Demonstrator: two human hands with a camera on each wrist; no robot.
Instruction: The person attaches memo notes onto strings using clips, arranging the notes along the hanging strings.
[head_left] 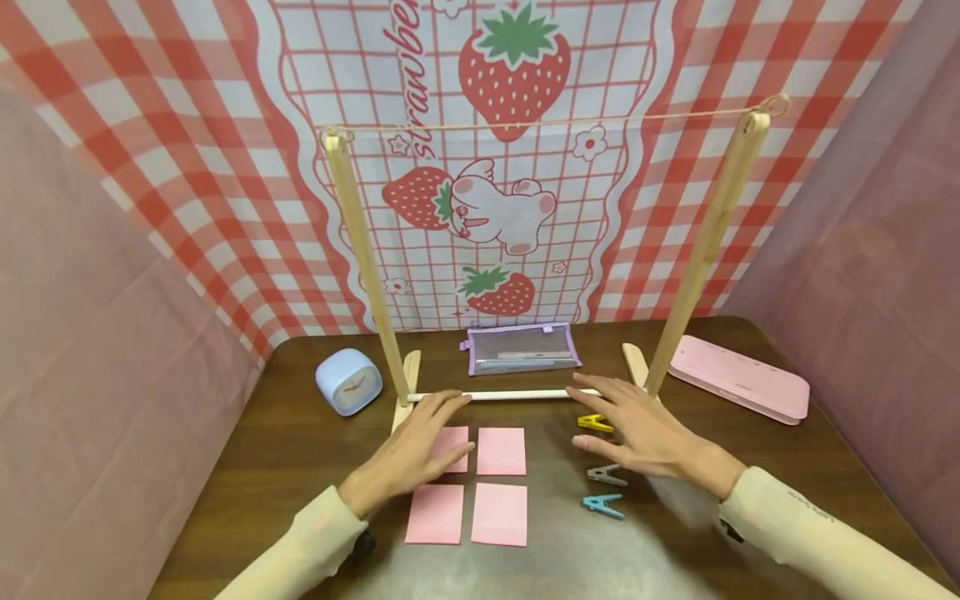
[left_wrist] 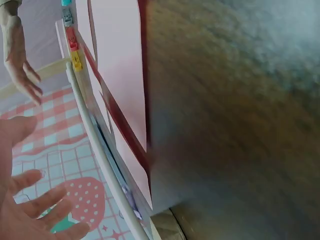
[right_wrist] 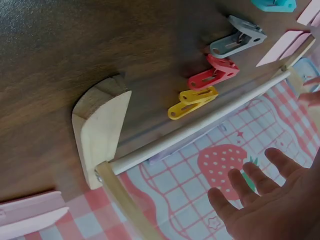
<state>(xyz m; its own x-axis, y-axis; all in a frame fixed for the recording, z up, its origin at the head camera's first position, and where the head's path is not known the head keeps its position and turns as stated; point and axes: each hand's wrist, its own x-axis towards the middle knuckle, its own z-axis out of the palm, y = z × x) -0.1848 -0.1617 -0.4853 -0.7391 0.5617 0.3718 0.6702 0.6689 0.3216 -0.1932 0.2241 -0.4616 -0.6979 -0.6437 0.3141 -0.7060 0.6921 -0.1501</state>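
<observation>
My left hand [head_left: 412,446], fingers spread, hovers over the pink paper pads [head_left: 501,452] on the table's left-middle, partly covering one. My right hand [head_left: 648,429] is spread in the same way beside the clothespins, holding nothing. Those lie in a column: yellow [head_left: 595,422], red [right_wrist: 214,74], grey [head_left: 606,475] and turquoise [head_left: 603,505]. In the head view the right hand mostly hides the red one. Beyond both hands stands a wooden frame [head_left: 708,242] with a white crossbar [head_left: 517,395] low down and a string [head_left: 562,122] tied between its post tops. Whether fingertips touch the crossbar I cannot tell.
A blue clock [head_left: 348,383] sits left of the frame. Behind the crossbar lies a purple-edged mesh pouch [head_left: 522,350] with pens inside. At the right edge rests a pink case [head_left: 738,379]. A strawberry-print cloth [head_left: 510,217] hangs behind the brown table [head_left: 262,483].
</observation>
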